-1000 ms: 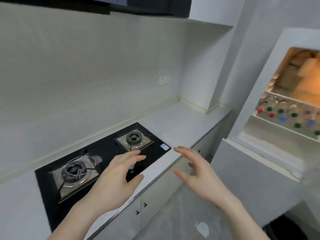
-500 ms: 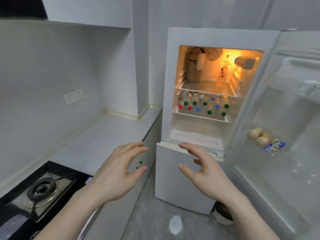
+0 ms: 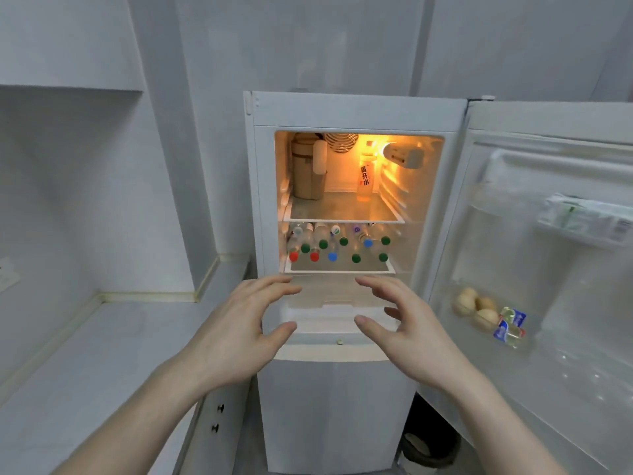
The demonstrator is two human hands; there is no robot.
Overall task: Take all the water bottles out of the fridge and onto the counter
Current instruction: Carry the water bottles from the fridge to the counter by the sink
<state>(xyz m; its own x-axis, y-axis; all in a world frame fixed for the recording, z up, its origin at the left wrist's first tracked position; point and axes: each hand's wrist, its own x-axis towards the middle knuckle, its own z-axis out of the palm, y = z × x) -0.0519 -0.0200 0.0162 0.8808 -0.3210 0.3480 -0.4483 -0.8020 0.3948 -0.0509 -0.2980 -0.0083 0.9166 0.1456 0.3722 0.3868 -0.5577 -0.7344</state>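
Note:
The white fridge (image 3: 356,111) stands straight ahead with its upper door swung open to the right. Several water bottles (image 3: 337,246) with red, green and blue caps stand packed on its lower shelf. One more bottle with an orange label (image 3: 365,181) stands on the lit upper shelf. My left hand (image 3: 239,332) and my right hand (image 3: 400,329) hover side by side in front of the fridge, just below the bottle shelf. Both have spread, slightly bent fingers and hold nothing. The white counter (image 3: 85,354) runs along the left.
The open fridge door (image 3: 548,269) fills the right side; its pocket holds several eggs (image 3: 474,305) and small packets (image 3: 510,325). A beige container (image 3: 306,169) sits at the upper shelf's left. A dark bin (image 3: 430,443) stands on the floor right of the fridge.
The view has swung right from the stove and counter to face the fridge squarely. Both hands stay raised and empty, and now sit closer to the fridge opening.

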